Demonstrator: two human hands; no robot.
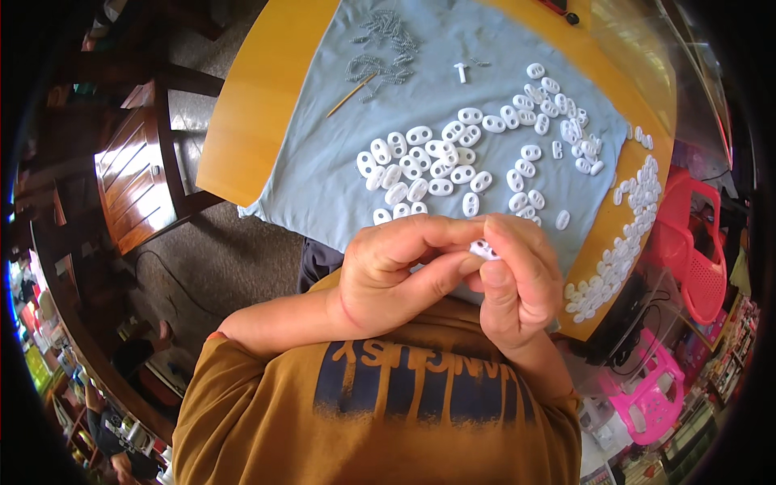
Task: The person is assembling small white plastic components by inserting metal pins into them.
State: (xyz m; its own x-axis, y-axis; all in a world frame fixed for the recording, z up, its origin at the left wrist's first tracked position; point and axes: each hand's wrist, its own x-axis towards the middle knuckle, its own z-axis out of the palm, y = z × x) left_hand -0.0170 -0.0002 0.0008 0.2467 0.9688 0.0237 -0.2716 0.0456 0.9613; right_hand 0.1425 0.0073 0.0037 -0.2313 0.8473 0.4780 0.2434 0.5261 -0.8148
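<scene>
My left hand [392, 275] and my right hand [524, 279] meet close to my chest at the near edge of the table. Pinched between their fingertips is a white oval plastic cord lock [483, 250] with two holes, partly covered by the fingers. Just beyond my hands, many loose two-hole cord locks [440, 187] lie scattered over a light blue cloth [323, 174]. A white T-shaped plunger [461, 72] rests at the far side of the cloth. Small metal springs [380, 69] are heaped at the far left, with a thin wooden stick [349, 97] beside them.
The cloth covers most of a yellow-brown table [234, 153]. Along its right edge runs a heap of smaller white pieces [606, 279]. A red plastic chair [702, 263] and a pink stool [651, 396] stand to the right, a wooden chair [133, 178] to the left.
</scene>
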